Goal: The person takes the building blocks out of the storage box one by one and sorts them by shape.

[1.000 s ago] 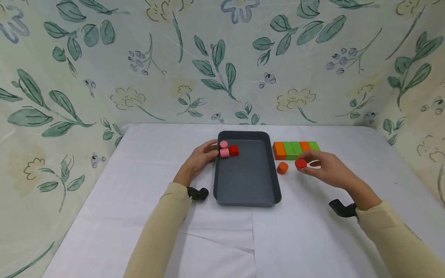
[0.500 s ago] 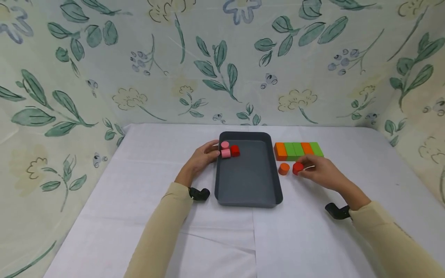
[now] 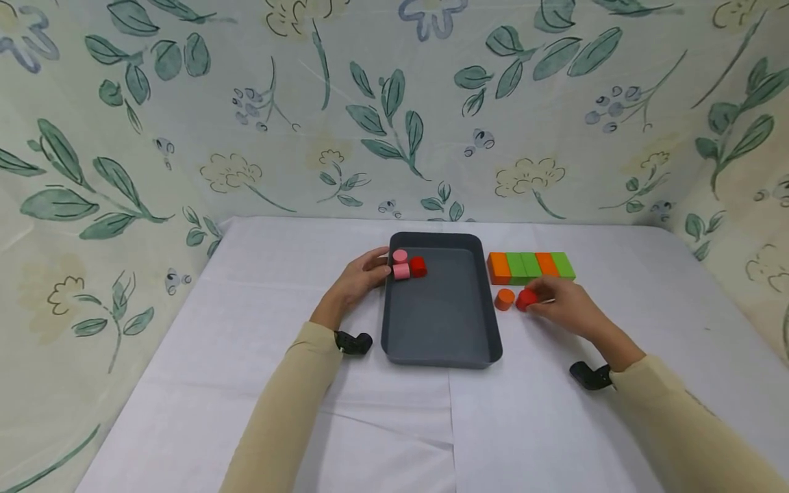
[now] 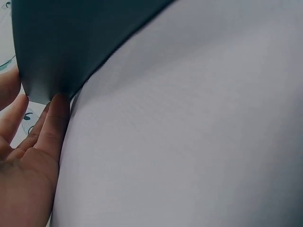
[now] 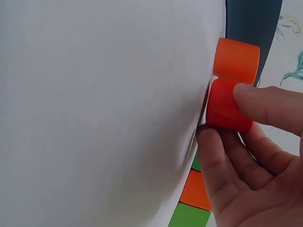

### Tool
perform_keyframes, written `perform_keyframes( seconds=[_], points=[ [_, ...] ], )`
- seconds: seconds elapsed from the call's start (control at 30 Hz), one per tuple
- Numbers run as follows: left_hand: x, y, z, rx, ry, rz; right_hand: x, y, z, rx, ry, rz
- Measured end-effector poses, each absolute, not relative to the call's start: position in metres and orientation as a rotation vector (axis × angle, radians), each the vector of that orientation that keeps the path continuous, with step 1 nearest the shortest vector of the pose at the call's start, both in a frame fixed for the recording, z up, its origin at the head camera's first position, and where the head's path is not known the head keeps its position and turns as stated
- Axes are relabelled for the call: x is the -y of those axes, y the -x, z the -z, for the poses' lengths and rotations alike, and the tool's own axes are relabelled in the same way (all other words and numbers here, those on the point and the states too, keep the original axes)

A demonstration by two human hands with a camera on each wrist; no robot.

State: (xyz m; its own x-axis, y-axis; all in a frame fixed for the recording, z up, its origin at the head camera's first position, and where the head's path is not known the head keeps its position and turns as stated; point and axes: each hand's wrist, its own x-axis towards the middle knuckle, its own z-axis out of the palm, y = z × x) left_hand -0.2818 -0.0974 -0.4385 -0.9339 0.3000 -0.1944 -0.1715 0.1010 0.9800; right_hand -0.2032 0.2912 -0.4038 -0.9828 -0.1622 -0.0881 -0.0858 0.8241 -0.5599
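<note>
- Red wooden cylinder (image 3: 526,299) on the white-clothed bench (image 3: 246,329), toward the far edge, pinched between thumb and fingers of the right hand (image 3: 564,308).
- Touches the orange wooden cylinder (image 3: 504,299) beside it, between the dark grey plastic tray (image 3: 437,342) and that hand.
- Row of orange and green wooden blocks (image 3: 531,267) just behind.
- Left hand (image 3: 357,282): fingers straight, resting on the tray's far left corner, gripping nothing.
- Two pink cylinders (image 3: 401,264) and a red one (image 3: 418,266) in that corner.

Three cylinders (image 3: 409,266) in tray (image 3: 439,346) far-left corner; block row (image 3: 531,266) right of tray; two cylinders (image 3: 515,299) before row.
</note>
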Motion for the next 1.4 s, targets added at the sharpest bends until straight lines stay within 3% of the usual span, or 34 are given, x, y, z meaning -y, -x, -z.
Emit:
perform_keyframes(
  seconds=[0.97, 1.4],
  points=[
    [0.095, 0.281, 0.436, -2.050, -0.123, -1.875, -0.288, 0.202, 0.403, -2.828, 0.065, 0.862],
    [0.096, 0.280, 0.436, -2.035, -0.136, -1.892, -0.280, 0.187, 0.369, -2.928, 0.313, 0.835]
  ],
)
